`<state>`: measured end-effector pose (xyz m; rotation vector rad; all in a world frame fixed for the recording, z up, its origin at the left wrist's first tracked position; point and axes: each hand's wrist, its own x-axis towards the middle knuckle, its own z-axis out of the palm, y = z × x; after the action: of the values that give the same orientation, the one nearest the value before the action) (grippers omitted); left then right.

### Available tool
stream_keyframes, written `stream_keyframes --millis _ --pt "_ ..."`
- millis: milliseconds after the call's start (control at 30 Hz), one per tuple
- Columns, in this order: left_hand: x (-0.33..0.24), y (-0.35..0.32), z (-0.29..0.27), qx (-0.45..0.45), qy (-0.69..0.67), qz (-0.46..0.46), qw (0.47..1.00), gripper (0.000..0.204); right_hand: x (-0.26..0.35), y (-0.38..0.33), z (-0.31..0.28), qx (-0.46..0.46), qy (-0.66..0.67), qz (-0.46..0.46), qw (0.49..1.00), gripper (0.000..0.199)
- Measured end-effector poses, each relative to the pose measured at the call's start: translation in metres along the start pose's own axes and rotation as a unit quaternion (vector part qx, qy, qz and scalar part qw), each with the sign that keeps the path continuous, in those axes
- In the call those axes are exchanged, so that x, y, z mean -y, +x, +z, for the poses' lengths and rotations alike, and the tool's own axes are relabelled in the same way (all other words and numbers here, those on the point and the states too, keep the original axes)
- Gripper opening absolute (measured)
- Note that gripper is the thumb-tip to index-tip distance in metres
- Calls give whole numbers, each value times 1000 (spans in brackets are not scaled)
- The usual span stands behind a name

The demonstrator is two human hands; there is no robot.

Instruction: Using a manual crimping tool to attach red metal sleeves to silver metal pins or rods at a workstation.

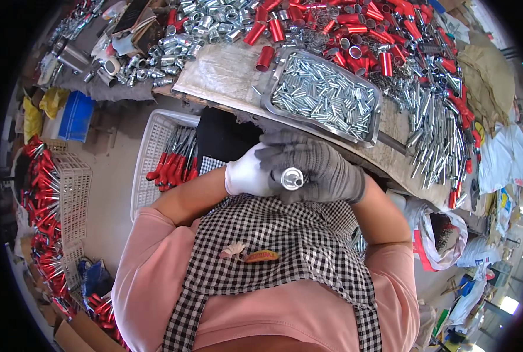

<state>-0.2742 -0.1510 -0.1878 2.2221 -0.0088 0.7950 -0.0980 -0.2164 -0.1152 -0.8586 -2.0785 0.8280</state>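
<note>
My left hand (pixel 253 173), in a white and grey glove, and my right hand (pixel 332 176), in a grey glove, are closed together in front of my apron. Between them a shiny round metal piece (pixel 292 179) points its ringed end upward. Its lower part is hidden by the gloves, so I cannot make out the whole of it. Just beyond my hands, on the bench edge, sits a metal tray (pixel 371 141) heaped with small silvery pins (pixel 326 94). A lone red sleeve (pixel 265 58) stands left of the tray.
Silvery collars (pixel 214 29) and red tubes (pixel 355 35) pile up along the back of the bench (pixel 214 76). Long metal rods (pixel 434 141) lie at its right. A white crate (pixel 146 158) of red-handled tools (pixel 176 161) stands at left, near more red-handled tools (pixel 41 234).
</note>
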Motion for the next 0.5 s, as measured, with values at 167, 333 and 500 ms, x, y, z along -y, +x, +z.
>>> stream_keyframes --millis 167,333,500 --pt "-28 18 3 -25 -338 -192 921 50 13 -14 26 -185 -180 36 965 61" --pt "-19 12 -4 19 -78 -141 987 16 34 -14 -1 -154 -183 97 966 79" --pt "-18 18 -3 -27 -58 -155 986 15 49 -9 -28 -107 -166 -5 980 87"
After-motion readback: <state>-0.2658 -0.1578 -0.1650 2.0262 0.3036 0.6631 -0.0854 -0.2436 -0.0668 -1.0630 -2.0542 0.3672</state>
